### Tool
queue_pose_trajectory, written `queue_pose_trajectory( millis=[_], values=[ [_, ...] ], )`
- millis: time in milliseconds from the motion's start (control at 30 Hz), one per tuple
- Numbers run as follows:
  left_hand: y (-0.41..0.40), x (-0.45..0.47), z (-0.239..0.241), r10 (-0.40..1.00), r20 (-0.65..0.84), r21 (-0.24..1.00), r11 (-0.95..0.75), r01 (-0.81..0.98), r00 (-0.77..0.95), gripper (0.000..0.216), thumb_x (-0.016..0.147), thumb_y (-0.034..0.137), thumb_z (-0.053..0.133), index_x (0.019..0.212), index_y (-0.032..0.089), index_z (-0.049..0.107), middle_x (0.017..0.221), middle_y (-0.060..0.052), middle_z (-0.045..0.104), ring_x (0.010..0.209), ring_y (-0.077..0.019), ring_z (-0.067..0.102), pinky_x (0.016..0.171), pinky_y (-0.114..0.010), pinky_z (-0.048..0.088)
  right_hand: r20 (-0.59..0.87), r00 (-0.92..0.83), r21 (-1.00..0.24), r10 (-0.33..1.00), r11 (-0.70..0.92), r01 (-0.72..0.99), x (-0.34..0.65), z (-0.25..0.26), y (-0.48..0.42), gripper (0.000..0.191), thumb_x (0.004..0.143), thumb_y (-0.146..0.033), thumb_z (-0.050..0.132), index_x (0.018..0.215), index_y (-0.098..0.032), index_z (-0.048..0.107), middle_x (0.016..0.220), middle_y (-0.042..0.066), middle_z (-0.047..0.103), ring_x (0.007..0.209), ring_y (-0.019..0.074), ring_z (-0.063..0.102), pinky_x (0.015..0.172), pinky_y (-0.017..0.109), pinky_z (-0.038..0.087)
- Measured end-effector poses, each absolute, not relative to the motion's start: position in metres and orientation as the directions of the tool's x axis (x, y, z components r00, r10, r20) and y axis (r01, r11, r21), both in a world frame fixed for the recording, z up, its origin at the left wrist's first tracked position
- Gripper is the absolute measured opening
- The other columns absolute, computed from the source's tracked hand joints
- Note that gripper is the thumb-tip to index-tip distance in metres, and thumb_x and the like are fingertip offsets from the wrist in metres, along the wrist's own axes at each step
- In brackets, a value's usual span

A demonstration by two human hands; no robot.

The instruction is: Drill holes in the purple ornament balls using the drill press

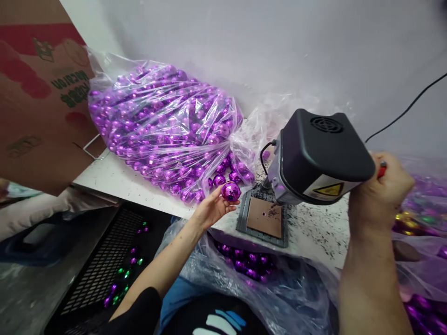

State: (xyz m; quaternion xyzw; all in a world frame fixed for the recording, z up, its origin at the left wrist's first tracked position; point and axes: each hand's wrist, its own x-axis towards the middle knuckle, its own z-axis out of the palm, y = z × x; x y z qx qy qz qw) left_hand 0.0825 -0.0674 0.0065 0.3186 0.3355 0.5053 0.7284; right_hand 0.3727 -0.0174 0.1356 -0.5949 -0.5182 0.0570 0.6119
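Observation:
My left hand (212,208) holds a shiny purple ball (231,191) at its fingertips, just left of the drill press's base plate (264,218). My right hand (379,190) is wrapped round a red-tipped lever (382,169) at the right side of the black-hooded bench drill (316,156). A big clear plastic bag (164,125) full of purple balls lies on the white table (118,179) behind my left hand, its mouth spilling balls toward the drill.
A cardboard box (38,93) stands at the left. Another clear bag with purple balls (247,263) hangs below the table edge in front of me. More bagged balls (424,209) lie at the right. A black mesh crate (104,265) sits on the floor. Dark shavings cover the table.

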Motion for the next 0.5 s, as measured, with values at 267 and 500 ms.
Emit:
queue_pose_trajectory(
  millis=[267, 500],
  values=[
    [-0.069, 0.102, -0.013, 0.859, -0.334, 0.585, 0.512, -0.629, 0.388, 0.049, 0.097, 0.06, 0.05, 0.114, 0.017, 0.066, 0.114, -0.015, 0.071, 0.075, -0.0152, 0.064, 0.069, -0.03, 0.052, 0.575, 0.44, -0.78, 0.69, 0.3, 0.549, 0.368, 0.139, -0.021, 0.037, 0.082, -0.054, 0.051, 0.065, -0.021, 0.048, 0.047, -0.006, 0.038, 0.046, 0.008, 0.035, 0.047, 0.024, 0.024],
    [-0.079, 0.111, -0.024, 0.84, -0.289, 0.616, 0.53, -0.583, 0.459, 0.048, 0.092, 0.057, 0.059, 0.123, 0.02, 0.064, 0.126, -0.015, 0.068, 0.081, -0.0179, 0.067, 0.072, -0.033, 0.052, 0.579, 0.401, -0.779, 0.71, 0.336, 0.53, 0.367, 0.14, -0.022, 0.038, 0.084, -0.054, 0.05, 0.067, -0.021, 0.048, 0.05, -0.006, 0.038, 0.047, 0.007, 0.034, 0.047, 0.022, 0.024]
  ],
)
